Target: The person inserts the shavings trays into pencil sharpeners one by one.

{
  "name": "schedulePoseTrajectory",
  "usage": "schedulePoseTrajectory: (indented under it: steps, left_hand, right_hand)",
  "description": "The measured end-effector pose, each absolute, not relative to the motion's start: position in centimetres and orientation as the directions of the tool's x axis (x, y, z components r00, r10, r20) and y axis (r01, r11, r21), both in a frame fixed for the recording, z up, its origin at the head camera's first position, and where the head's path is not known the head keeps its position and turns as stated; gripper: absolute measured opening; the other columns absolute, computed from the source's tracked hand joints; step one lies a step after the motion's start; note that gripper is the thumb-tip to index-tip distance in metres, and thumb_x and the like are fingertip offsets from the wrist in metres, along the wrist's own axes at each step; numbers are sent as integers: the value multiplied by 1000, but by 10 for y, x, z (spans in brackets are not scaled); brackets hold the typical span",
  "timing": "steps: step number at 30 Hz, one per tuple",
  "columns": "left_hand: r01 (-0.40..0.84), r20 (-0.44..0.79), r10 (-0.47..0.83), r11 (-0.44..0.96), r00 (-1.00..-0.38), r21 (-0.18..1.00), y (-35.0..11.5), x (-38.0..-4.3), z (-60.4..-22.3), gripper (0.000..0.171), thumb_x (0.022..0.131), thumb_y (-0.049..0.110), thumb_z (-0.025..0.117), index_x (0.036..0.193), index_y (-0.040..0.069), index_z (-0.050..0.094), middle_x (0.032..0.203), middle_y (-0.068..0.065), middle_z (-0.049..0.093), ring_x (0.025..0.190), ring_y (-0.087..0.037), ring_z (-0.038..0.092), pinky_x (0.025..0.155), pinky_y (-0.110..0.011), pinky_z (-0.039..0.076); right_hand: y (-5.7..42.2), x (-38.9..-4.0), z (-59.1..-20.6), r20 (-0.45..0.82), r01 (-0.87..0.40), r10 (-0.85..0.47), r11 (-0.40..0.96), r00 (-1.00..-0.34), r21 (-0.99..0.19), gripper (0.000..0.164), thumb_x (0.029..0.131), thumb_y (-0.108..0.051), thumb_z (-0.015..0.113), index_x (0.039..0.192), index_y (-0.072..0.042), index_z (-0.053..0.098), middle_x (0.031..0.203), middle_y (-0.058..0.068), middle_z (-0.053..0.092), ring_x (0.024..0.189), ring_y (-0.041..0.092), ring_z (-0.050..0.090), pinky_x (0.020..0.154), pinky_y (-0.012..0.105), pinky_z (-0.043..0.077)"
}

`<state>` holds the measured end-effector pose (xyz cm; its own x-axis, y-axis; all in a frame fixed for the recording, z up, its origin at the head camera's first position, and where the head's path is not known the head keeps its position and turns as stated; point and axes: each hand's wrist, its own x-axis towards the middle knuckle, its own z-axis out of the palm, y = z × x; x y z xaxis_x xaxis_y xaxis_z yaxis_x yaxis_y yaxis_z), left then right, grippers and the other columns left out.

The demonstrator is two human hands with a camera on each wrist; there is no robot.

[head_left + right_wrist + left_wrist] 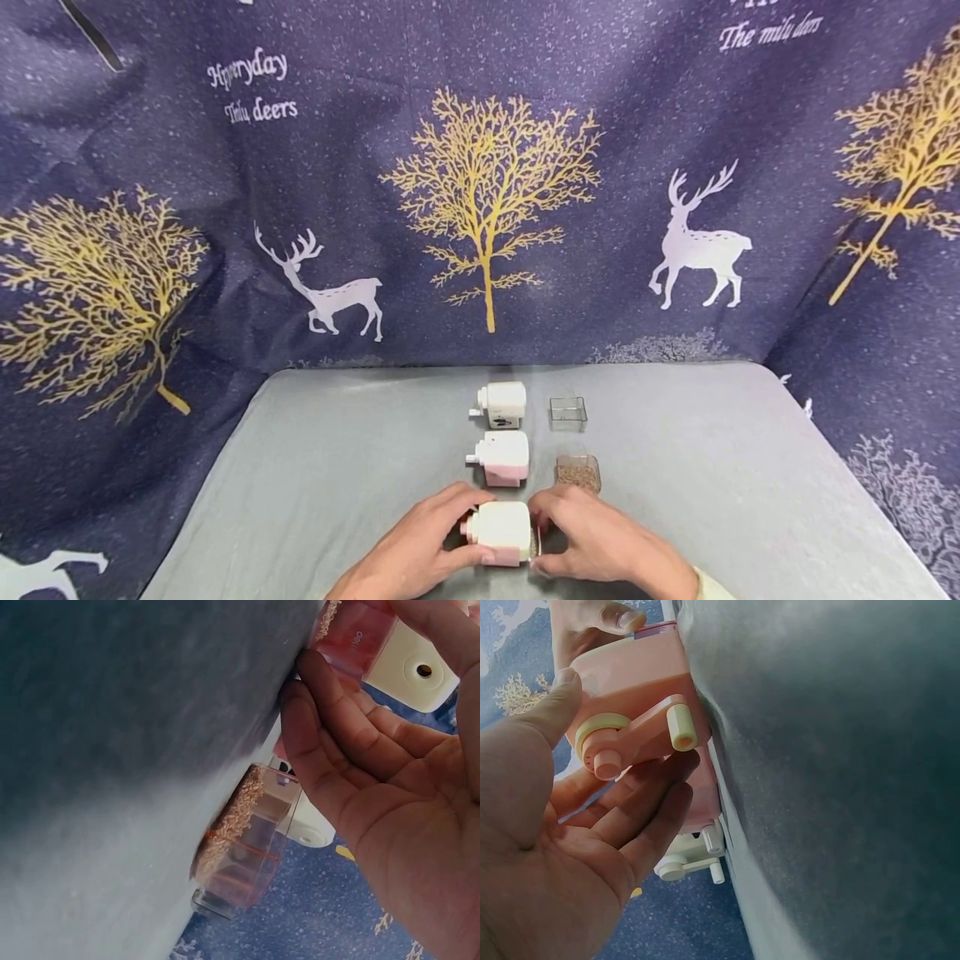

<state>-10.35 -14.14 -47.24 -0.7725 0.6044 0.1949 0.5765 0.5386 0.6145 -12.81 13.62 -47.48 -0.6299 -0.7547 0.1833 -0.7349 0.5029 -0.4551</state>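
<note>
The left hand (pixel 577 840) holds the sharpener (pixel 630 675), thumb against the sharpener's left side and fingers beneath it. On the sharpener's near face sits a peach crank (pixel 643 722) with a yellow knob (pixel 681 727). At the sharpener's top, the right hand (pixel 589 628) has a fingertip by the red-edged drawer (pixel 655 630). Below the sharpener are a pink one (pixel 705 796), partly hidden, then a white one (pixel 672 868). Right of the sharpener spreads the grey table (pixel 840 787); blue cloth (pixel 694 919) shows left of and below it.

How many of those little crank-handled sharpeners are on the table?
3, in a row: the nearest sharpener between the left hand and right hand, the middle sharpener just beyond it, and the farthest sharpener toward the back.
</note>
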Motion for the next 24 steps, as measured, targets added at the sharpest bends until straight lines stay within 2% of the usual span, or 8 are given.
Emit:
schedulePoseTrajectory:
  steps: [6,18,24]
  left_hand:
    - [606,236,610,518,-756,603,-141,-104,-474,53,88,50,65,135,28,53,116,16,53,94,-1,53,79,-25,50]
    - [614,242,617,510,-749,602,-142,-104,-475,53,89,48,65,136,27,53,118,16,53,96,-1,53,81,-26,51]
    - [606,236,614,510,-754,610,-142,-104,-475,53,88,49,65,136,29,52,117,16,53,95,-1,53,80,-26,51]
  right_hand:
    - [133,-129,-473,169,-726,-758,498,-630,-474,31,77,-40,79,95,-27,56,83,-17,57,76,2,54,64,18,47]
    - [127,-130,-472,128,-693,-754,505,-644,-516,33,76,-41,79,94,-26,57,83,-17,57,72,-1,54,60,14,45]
    - [123,-129,-472,121,-700,-749,531,-651,-477,36,74,-44,81,93,-24,56,81,-16,55,70,0,51,58,14,44]
